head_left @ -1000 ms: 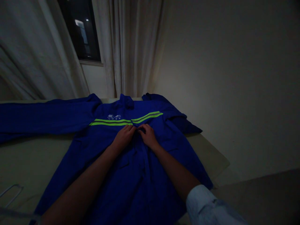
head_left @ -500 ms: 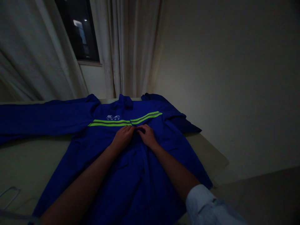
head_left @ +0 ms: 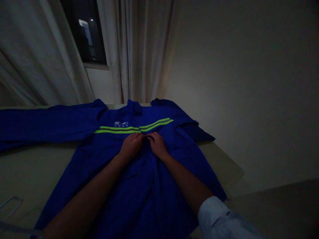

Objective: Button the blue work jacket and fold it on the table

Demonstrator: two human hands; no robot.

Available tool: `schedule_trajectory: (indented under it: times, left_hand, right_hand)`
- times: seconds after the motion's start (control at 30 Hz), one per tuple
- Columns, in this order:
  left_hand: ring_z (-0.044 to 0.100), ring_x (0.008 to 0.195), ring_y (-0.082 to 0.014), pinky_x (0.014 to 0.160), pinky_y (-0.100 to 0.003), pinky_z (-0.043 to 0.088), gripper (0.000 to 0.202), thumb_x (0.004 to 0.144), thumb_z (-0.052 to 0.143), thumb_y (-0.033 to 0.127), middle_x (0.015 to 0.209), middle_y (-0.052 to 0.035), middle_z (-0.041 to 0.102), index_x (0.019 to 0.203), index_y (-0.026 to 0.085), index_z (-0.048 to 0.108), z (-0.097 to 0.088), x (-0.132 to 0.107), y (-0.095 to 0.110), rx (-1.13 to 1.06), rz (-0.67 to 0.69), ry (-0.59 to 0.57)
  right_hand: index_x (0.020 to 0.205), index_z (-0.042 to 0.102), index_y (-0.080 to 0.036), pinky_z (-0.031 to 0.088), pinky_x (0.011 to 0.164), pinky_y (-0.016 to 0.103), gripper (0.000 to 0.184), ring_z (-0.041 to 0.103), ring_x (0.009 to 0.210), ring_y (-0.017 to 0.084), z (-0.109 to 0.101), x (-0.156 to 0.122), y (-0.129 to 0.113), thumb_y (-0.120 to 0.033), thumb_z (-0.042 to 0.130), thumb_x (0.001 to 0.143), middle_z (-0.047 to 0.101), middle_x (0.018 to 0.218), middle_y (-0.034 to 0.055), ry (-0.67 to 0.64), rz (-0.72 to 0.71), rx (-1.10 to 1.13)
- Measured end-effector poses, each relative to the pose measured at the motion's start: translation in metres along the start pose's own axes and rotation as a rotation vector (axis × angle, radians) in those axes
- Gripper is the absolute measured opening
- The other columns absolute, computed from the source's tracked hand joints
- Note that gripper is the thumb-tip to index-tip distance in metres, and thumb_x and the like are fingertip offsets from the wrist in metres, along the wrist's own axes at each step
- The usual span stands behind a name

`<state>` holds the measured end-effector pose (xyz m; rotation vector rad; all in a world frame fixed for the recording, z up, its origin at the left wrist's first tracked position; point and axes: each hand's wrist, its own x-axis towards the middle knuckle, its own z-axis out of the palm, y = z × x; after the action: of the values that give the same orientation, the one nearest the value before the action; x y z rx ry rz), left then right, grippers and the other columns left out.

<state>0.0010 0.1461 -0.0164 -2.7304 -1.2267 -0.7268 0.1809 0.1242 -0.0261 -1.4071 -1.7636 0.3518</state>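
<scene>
A blue work jacket [head_left: 129, 186] with two bright green stripes across the chest lies flat, front up, on a pale table [head_left: 32, 169]. Its left sleeve stretches out to the far left. My left hand [head_left: 131, 145] and my right hand [head_left: 157, 144] rest side by side on the jacket's front opening, just below the stripes. Both hands have their fingers curled and pinched on the front edges of the cloth. What lies under the fingertips is hidden.
White curtains [head_left: 139, 49] hang behind the table on both sides of a dark window [head_left: 86, 33]. A bare wall [head_left: 249, 83] fills the right. The table's right edge [head_left: 231, 162] drops off close to the jacket. A thin wire shape [head_left: 11, 204] lies at the lower left.
</scene>
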Motion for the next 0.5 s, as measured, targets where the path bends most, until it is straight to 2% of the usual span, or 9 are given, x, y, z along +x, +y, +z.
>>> schedule_trajectory:
  times: [0.27, 0.5]
  left_hand:
    - [0.062, 0.097, -0.0278, 0.089, -0.040, 0.049, 0.025, 0.099, 0.047, 0.013, 0.101, -0.0108, 0.071, 0.110, 0.018, 0.069, -0.0067, -0.0015, 0.0043, 0.109, 0.009, 0.014]
    - [0.060, 0.097, -0.0279, 0.087, -0.039, 0.049, 0.023, 0.100, 0.046, 0.013, 0.099, -0.0111, 0.068, 0.102, 0.021, 0.068, -0.0082, -0.0021, 0.0039, 0.132, 0.032, 0.037]
  right_hand:
    - [0.106, 0.078, -0.021, 0.051, 0.095, 0.033, 0.019, 0.069, 0.101, 0.020, -0.0024, 0.0003, -0.0039, -0.014, 0.062, 0.098, 0.074, 0.103, 0.0068, 0.009, -0.031, 0.010]
    - [0.108, 0.077, -0.023, 0.052, 0.096, 0.034, 0.019, 0.065, 0.101, 0.021, -0.0047, -0.0010, -0.0102, -0.015, 0.066, 0.094, 0.068, 0.106, 0.0059, 0.075, -0.045, 0.048]
